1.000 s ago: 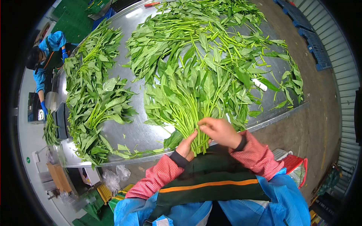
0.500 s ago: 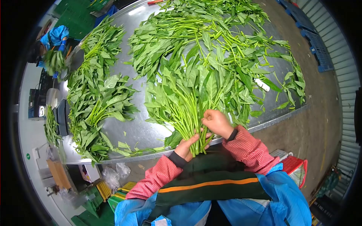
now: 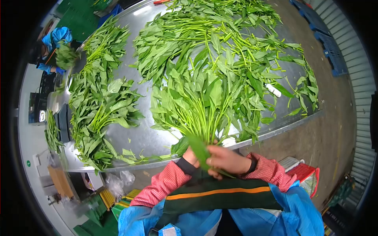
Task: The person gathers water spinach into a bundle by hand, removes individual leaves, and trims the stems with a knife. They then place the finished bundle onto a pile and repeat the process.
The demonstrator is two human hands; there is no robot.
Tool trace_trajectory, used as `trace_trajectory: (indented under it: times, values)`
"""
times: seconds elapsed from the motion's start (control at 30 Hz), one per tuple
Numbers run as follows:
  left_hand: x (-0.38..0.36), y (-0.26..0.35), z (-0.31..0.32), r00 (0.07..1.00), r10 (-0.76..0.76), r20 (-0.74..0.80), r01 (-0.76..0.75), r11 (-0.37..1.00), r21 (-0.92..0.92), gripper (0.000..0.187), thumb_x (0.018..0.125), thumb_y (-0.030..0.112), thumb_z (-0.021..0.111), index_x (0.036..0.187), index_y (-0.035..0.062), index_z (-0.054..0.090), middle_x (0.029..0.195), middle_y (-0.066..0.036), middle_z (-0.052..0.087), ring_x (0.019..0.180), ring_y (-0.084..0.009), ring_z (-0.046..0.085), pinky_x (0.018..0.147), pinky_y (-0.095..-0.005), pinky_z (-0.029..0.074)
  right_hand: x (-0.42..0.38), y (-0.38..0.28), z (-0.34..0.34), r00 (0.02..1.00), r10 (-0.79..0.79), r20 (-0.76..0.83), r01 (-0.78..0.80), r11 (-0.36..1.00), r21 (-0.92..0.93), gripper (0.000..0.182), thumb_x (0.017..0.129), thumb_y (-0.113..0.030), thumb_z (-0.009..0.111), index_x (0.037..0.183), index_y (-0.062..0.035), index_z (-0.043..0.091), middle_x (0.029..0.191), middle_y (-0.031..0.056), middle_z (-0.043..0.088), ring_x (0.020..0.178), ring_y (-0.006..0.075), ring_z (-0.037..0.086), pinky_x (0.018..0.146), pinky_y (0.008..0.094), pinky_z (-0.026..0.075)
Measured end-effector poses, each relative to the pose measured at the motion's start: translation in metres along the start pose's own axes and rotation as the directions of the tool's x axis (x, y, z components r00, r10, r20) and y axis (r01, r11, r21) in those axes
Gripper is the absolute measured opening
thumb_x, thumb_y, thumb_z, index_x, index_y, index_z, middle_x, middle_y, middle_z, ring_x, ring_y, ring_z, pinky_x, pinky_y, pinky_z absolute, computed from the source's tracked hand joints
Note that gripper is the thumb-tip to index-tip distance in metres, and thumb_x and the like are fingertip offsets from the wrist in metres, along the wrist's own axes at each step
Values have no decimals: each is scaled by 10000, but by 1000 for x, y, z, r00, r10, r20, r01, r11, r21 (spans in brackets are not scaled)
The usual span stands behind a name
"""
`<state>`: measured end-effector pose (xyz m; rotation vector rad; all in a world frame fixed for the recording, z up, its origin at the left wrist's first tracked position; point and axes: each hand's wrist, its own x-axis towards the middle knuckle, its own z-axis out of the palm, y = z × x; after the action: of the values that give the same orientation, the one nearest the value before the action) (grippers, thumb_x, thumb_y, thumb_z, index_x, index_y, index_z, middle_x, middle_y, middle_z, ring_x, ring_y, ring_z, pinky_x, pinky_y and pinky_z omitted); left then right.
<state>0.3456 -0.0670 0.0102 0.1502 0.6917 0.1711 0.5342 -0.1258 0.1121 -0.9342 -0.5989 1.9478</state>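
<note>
A bunch of long-stemmed leafy greens (image 3: 199, 112), which look like water spinach, fans out over the table edge, its stem ends toward me. My left hand (image 3: 189, 158) is closed around the lower stems, its fingers partly hidden. In front of it, my right hand (image 3: 229, 160) pinches a single long leaf (image 3: 198, 150), blurred by motion. That leaf slants across the bunch's stem ends and covers them. Loose greens (image 3: 246, 106) lie against the bunch's right side.
More greens (image 3: 169, 51) are heaped across the metal table (image 3: 136, 94), with a row of bunches (image 3: 98, 102) along the left. A small white object (image 3: 273, 90) lies among the right-hand leaves. At the far left, a co-worker in blue (image 3: 59, 37) handles greens. Blue pallets (image 3: 332, 51) stand right.
My right hand has moved down from beside the stems to the stem ends and now has a leaf in it. The co-worker's greens have shifted.
</note>
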Motion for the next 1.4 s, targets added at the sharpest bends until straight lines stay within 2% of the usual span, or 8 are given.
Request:
trace_trajectory:
  times: [0.07, 0.13, 0.27, 0.37, 0.47, 1.13, 1.23, 1.4]
  values:
    - [-4, 1, 10, 995, 94, -22, -93, 994, 56, 349, 937, 200, 519, 1240, 29, 495, 1158, -163, 607, 972, -267, 613, 823, -415, 521, -7, -8, 4, 998, -53, -34, 55, 997, 47, 271, 959, -197, 467, 1184, -46, 474, 715, 27, 561, 550, 119, 539, 493, 262, 440]
    - [-4, 2, 8, 992, 122, 25, -123, 991, 44, 364, 955, 237, 484, 1258, 36, 483, 1253, -176, 565, 999, -276, 609, 873, -426, 500, 6, -34, -21, 838, -150, -525, 424, 784, 453, 325, 991, -306, 392, 1160, -59, 518, 666, -21, 518, 517, 77, 488, 455, 228, 402]
    - [-13, 6, 28, 996, 87, -9, -87, 995, -42, 417, 974, 286, 422, 1334, 76, 434, 1277, -153, 549, 1089, -281, 579, 957, -424, 464, 38, -19, -57, 928, -255, -272, 158, 930, -331, 318, 968, -289, 450, 1198, -87, 533, 764, 1, 592, 612, 66, 586, 452, 183, 419]
    - [-12, 4, 3, 995, 67, 74, -70, 997, 41, 440, 976, 309, 404, 1367, 109, 405, 1327, -152, 507, 1115, -268, 564, 961, -428, 461, 60, -2, -30, 928, -346, -141, 20, 422, -906, 256, 883, -287, 550, 964, -57, 628, 674, 123, 628, 640, 275, 645, 507, 374, 475]
    - [-15, 6, 5, 994, 112, 3, -112, 993, 27, 483, 953, 367, 434, 1378, 141, 399, 1355, -162, 479, 1142, -259, 554, 948, -415, 466, 62, 18, -51, 822, -523, -226, -196, 112, -974, 201, 840, -255, 615, 842, -56, 638, 598, 131, 570, 532, 301, 561, 511, 393, 431]
    - [-18, 7, 8, 981, 188, 54, -195, 967, 162, 490, 903, 134, 580, 1356, 63, 406, 1235, -142, 574, 1027, -216, 598, 861, -376, 521, 48, 4, -49, 800, -446, -402, -9, 660, -751, 139, 804, -123, 648, 823, -42, 538, 607, 4, 515, 540, 94, 493, 503, 267, 399]
    - [-14, 8, 12, 981, 192, 19, -193, 965, 179, 426, 890, 102, 590, 1292, 39, 463, 1134, -120, 623, 958, -196, 610, 807, -365, 531, 48, 11, -52, 782, -580, -230, 301, 674, -675, 109, 816, -75, 608, 869, -39, 521, 695, 2, 542, 617, 67, 520, 549, 232, 413]
    - [-12, 5, 11, 985, 169, -16, -167, 982, 90, 314, 889, 104, 597, 1187, 23, 543, 1081, -105, 640, 864, -162, 600, 756, -323, 517, 35, 7, -36, 982, -182, -57, 161, 951, -266, 94, 847, -18, 540, 922, -40, 488, 757, 21, 556, 673, 86, 569, 606, 230, 457]
